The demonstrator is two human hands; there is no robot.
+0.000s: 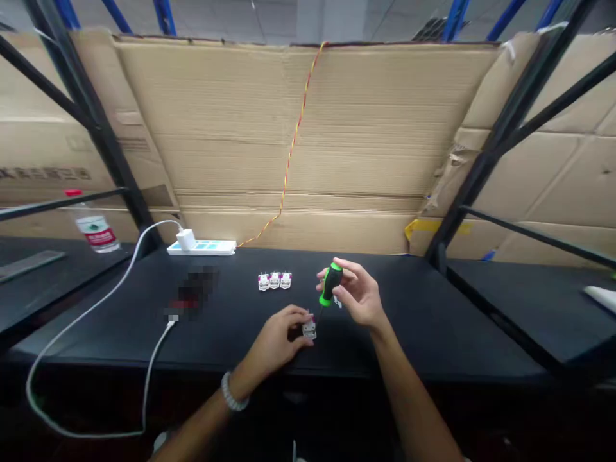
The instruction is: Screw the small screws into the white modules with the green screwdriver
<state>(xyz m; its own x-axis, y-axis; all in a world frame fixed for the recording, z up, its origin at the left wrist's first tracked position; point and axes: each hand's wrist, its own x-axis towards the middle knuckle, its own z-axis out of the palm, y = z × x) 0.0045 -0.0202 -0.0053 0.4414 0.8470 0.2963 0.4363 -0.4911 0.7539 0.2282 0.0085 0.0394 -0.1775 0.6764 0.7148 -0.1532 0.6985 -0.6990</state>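
My right hand (359, 292) is closed around a screwdriver (330, 285) with a green and black handle, its thin tip angled down and left. The tip meets a small white connector part (309, 329) that my left hand (282, 337) pinches against the black table (433, 321). A beaded bracelet circles my left wrist. Three similar small white and red parts (274, 280) sit in a row on the table just beyond my hands.
A white power strip (202, 247) with a white charger and cable lies at the back left. A blurred dark object (192, 295) rests left of my hands. A bottle (94, 224) stands far left. Cardboard walls and black frame posts surround the table; a red-yellow wire hangs down.
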